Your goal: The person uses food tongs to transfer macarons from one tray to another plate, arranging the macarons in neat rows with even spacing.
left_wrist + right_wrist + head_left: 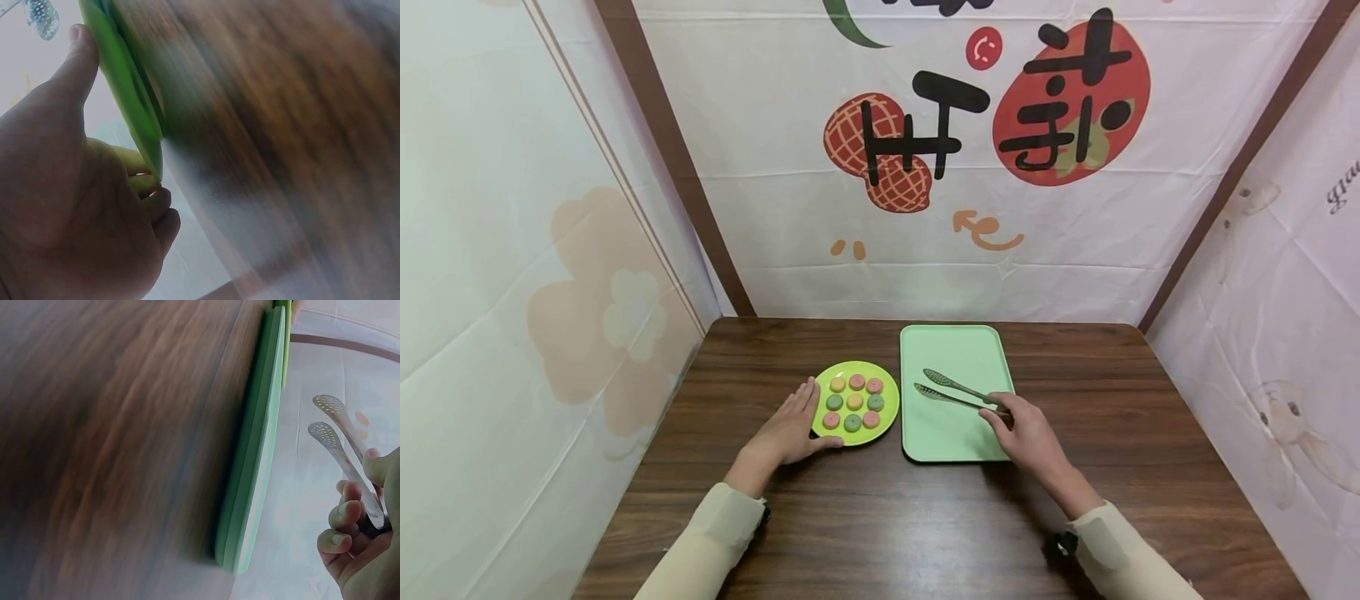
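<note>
A yellow-green plate (892,408) holds several pink, green and yellow macaron-like sweets (854,401) in rows. My left hand (792,423) rests against the plate's left rim, fingers extended along the edge and thumb at the near side. From the left wrist view, the thumb and fingers touch the plate's rim (128,87). In my right hand (1028,433) I grip metal tongs (953,385) by the handle end. Their two perforated tips stand apart above the light green tray (955,437), pointing left. The right wrist view shows the tongs (340,440) raised clear of the tray (253,469).
The plate and tray stand side by side on a dark wooden table (880,525), with a narrow gap between them. A printed cloth wall (775,242) rises behind the table's back edge, and more cloth (1262,333) hangs along both sides.
</note>
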`<act>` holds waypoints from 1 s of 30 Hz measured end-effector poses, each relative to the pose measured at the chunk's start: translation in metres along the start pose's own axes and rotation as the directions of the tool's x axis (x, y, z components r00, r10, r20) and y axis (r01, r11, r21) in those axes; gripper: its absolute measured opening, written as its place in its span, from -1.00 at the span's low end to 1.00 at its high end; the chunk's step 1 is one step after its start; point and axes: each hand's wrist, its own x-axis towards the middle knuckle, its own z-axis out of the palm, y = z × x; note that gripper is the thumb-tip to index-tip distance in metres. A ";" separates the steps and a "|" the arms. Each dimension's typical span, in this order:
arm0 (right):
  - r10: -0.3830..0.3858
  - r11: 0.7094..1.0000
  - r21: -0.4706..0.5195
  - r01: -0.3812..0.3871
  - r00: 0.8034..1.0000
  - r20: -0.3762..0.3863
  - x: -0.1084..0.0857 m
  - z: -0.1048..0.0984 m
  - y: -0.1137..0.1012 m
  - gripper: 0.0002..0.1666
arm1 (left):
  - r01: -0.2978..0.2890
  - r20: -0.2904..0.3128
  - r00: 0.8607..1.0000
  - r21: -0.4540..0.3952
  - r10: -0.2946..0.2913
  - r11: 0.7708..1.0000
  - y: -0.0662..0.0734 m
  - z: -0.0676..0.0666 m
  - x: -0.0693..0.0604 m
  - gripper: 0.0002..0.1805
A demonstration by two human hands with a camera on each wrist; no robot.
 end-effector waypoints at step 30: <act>0.097 0.993 -0.054 -0.103 0.990 -0.099 -0.011 -0.039 0.038 -0.75 | -0.006 -0.005 1.000 -0.002 0.006 1.000 0.001 -0.001 -0.001 0.32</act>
